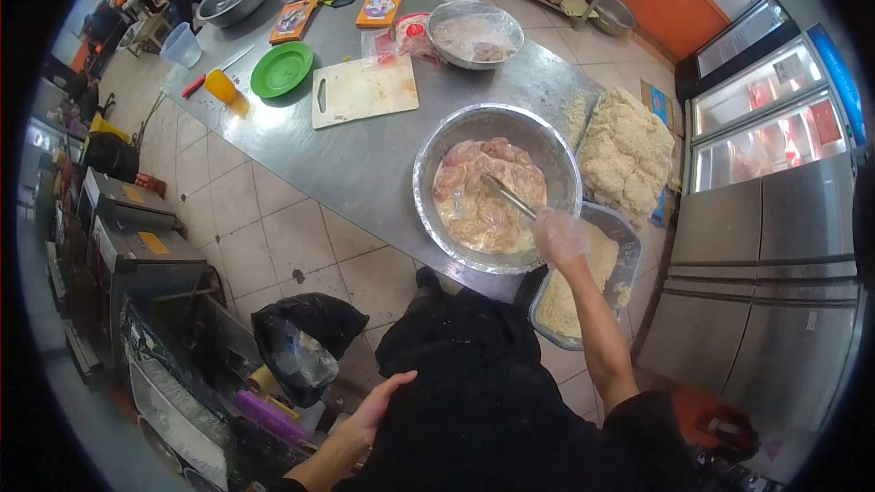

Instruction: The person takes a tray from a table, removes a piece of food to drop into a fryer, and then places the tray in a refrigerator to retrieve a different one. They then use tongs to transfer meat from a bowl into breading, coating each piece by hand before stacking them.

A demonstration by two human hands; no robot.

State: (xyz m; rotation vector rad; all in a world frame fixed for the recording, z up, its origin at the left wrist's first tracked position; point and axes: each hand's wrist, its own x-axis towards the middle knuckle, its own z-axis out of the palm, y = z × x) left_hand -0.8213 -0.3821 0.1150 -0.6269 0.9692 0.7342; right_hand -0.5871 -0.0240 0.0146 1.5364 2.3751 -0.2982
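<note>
My right hand, in a clear plastic glove, is closed around the handle of metal tongs. Their far end rests among pieces of raw chicken in pale, milky liquid. All this sits in a large metal bowl near the table's front edge. Just below that hand, a grey plastic tub holds pale breading. My bare left hand lies against the black apron at my side, fingers stretched out and nothing visible in it.
Right of the bowl is a big heap of breading. A plastic-covered bowl, white cutting board, green plate and red-handled knife occupy the steel table. A black bin bag stands left; steel fridges stand right.
</note>
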